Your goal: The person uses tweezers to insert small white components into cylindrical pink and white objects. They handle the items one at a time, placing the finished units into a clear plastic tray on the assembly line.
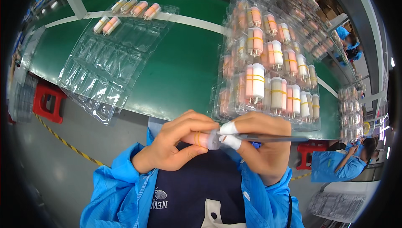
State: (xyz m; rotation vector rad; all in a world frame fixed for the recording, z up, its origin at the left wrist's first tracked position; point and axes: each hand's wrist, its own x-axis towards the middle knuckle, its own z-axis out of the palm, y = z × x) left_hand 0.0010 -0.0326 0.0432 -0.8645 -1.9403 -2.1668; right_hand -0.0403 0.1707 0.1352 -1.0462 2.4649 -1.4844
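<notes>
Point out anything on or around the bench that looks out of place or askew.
The clear plastic tray at the left lies askew: its near end juts past the front edge of the green bench, over the floor, so it looks only partly supported. I see no spill.

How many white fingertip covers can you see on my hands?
2. On your right hand: an upper snug white fingertip cover and a matching lower cover. Others may be hidden.
</notes>
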